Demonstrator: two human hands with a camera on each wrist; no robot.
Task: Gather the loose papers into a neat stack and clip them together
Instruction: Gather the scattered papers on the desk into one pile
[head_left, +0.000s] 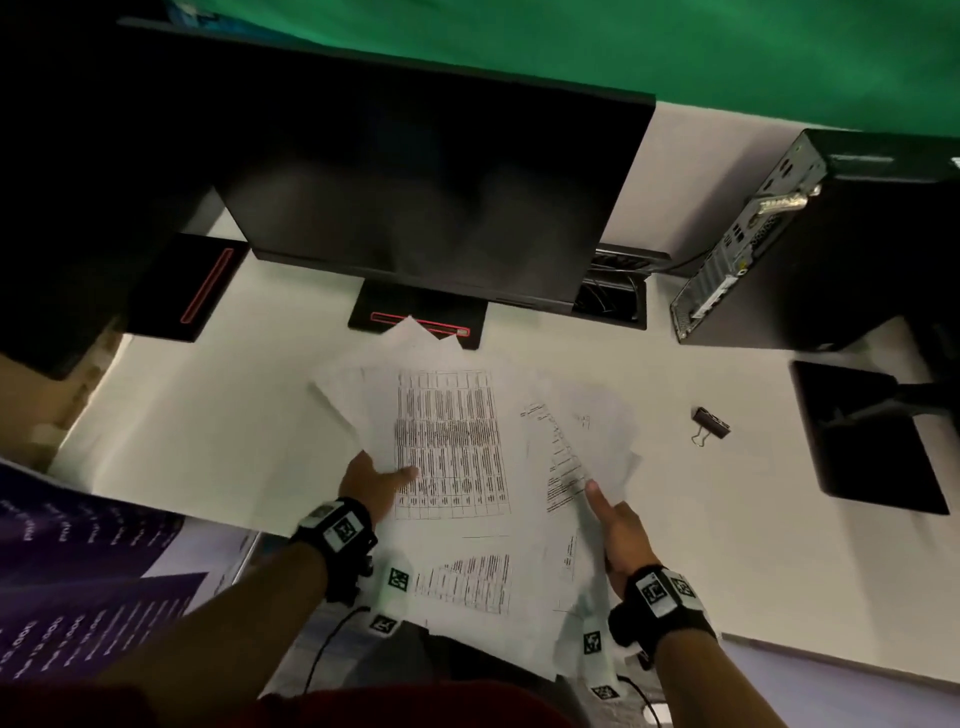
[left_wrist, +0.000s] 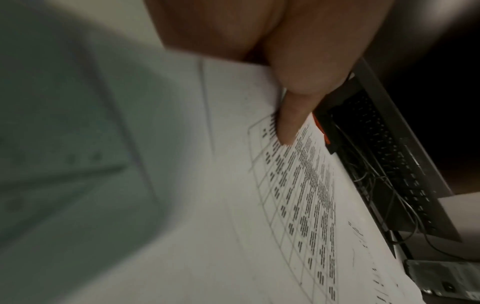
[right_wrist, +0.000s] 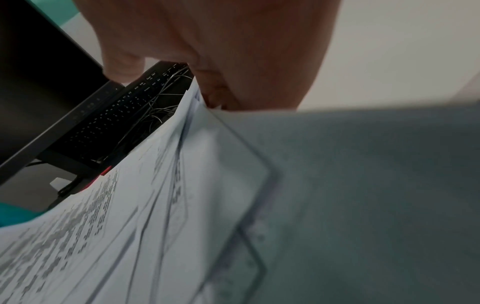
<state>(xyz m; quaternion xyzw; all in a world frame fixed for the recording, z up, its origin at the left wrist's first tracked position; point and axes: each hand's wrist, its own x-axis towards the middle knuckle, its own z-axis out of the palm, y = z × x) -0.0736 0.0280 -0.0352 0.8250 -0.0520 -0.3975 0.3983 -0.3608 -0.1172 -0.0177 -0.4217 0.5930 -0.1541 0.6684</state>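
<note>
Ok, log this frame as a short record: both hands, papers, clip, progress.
left hand: grips the left side of the papers, thumb on top of the printed table sheet
right hand: holds the right side of the papers, thumb on top
papers: fanned and misaligned, corners sticking out at different angles, near edge past the desk edge
binder clip: black, lying alone on the white desk, right of the papers, untouched
progress: sheets gathered in both hands, not yet squared, not clipped
</note>
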